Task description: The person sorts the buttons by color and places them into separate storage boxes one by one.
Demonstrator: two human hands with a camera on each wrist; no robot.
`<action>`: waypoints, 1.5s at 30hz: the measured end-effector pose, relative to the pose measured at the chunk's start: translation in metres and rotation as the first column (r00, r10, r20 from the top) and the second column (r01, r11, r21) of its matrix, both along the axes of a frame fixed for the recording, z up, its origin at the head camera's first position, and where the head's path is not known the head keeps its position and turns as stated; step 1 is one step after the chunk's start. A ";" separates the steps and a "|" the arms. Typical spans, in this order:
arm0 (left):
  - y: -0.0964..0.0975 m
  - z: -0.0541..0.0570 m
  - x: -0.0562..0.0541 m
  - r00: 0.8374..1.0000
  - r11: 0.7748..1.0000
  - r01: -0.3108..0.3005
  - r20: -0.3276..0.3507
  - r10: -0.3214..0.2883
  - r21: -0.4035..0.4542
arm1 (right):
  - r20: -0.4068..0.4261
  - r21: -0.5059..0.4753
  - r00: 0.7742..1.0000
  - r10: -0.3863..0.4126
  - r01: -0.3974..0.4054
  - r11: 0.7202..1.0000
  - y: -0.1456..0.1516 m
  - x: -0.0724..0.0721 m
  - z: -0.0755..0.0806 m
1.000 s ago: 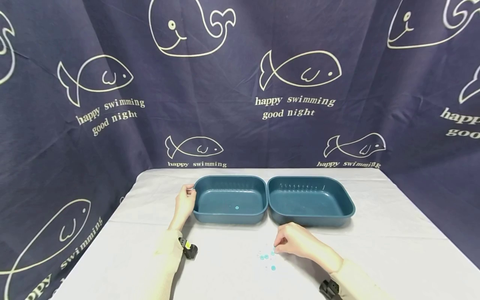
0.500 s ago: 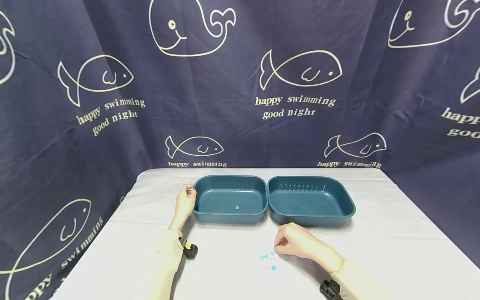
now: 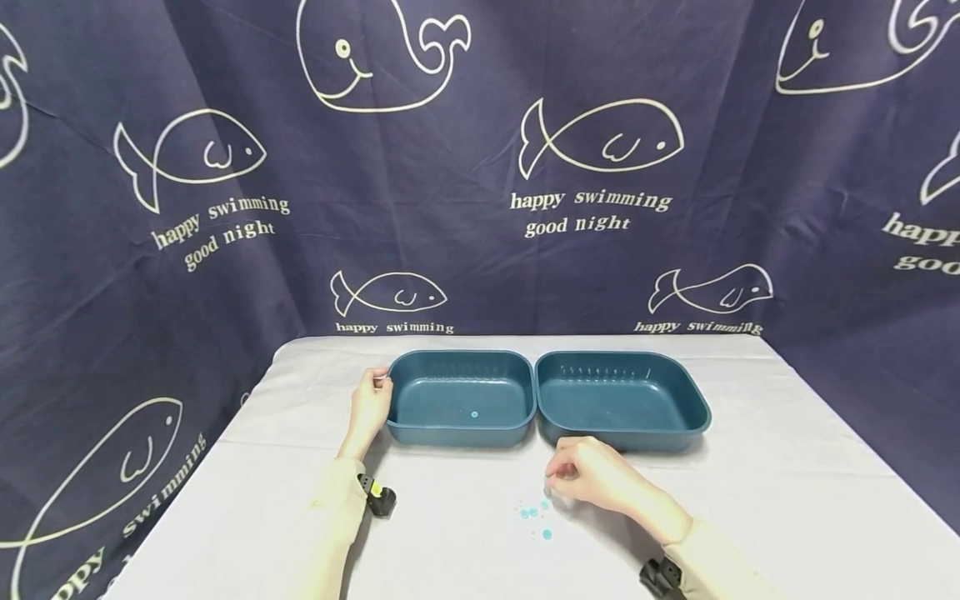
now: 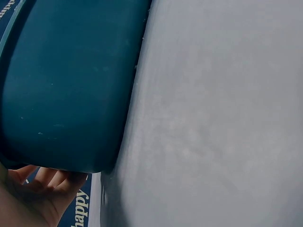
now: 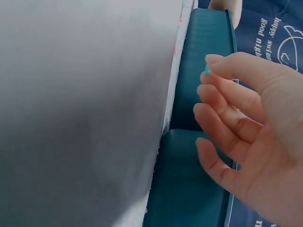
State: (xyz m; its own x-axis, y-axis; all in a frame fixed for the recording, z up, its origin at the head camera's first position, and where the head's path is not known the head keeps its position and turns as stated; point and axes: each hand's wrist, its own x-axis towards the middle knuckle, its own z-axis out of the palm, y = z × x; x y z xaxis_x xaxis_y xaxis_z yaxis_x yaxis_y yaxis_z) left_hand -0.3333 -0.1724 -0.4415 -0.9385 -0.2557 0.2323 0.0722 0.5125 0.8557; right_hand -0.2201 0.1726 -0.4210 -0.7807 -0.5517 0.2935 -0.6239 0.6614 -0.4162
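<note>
Two dark teal rectangular tubs stand side by side on the white cloth. My left hand holds the left end of the left tub, fingers bent against its outer wall below the rim in the left wrist view. One small turquoise disc lies on that tub's floor. In front of the right tub, my right hand pinches another small turquoise disc between thumb and index finger; its other fingers are loosely bent. Several turquoise discs and tiny pale pieces are scattered on the cloth near it.
A white cloth covers the table. Behind it hangs a navy curtain with white fish and lettering. Both wrists wear black cameras over pale sleeves.
My right hand has lifted slightly away from the scattered discs, toward the tubs, with one disc between its fingertips. The left hand and both tubs stay where they were.
</note>
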 end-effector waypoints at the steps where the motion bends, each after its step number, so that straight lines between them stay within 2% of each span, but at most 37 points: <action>1: 0.000 0.000 0.000 1.000 1.000 -0.001 0.000 0.001 -0.001 | -0.008 0.001 1.000 -0.005 0.005 1.000 0.000 0.000 0.000; 12: -0.001 -0.003 -0.001 1.000 1.000 0.009 0.000 -0.009 0.004 | -0.091 -0.019 0.996 -0.024 0.023 1.000 -0.004 -0.003 0.005; 25: -0.004 -0.001 -0.003 1.000 1.000 0.005 -0.023 -0.005 -0.001 | -0.169 -0.068 0.985 -0.044 0.032 0.997 -0.008 -0.013 0.015; 37: -0.002 0.000 -0.002 1.000 1.000 0.015 -0.018 -0.015 -0.010 | -0.207 -0.092 0.976 -0.064 0.046 0.995 -0.013 -0.021 0.021; 45: -0.003 -0.003 -0.004 1.000 1.000 0.017 -0.003 -0.017 -0.005 | -0.192 -0.096 0.980 -0.053 0.035 0.995 -0.018 -0.027 0.024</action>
State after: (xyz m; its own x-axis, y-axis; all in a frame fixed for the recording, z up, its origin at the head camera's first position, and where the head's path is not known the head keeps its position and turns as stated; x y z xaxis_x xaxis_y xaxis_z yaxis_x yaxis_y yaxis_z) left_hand -0.3378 -0.1752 -0.4445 -0.9420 -0.2381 0.2364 0.0838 0.5154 0.8529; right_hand -0.2468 0.1547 -0.3972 -0.7268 -0.4814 0.4899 -0.6698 0.6548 -0.3502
